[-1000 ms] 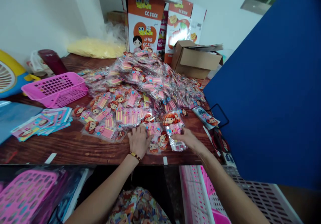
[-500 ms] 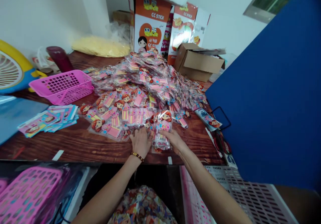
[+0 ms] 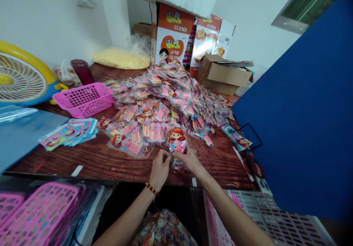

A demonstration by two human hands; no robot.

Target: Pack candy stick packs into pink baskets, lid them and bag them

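My right hand grips a small stack of clear stick packets near the table's front edge. The top packet shows a red-haired cartoon girl and the word "Stick". Close against the stack's left edge is my left hand, its fingers bent and thumb drawn in. Whatever may be between those fingertips is too small to make out. Just beyond both hands, loose packets lie spread flat. Behind them rises a large heap of the same packets.
A pink basket, printed cards and a fan stand at left. An opened carton sits back right, beside a blue panel. White crates are below the table at right.
My left hand has drawn back from the loose packets to the stack's left edge, its fingers now more bent. My right hand still holds the stack. The camera view has shifted slightly.
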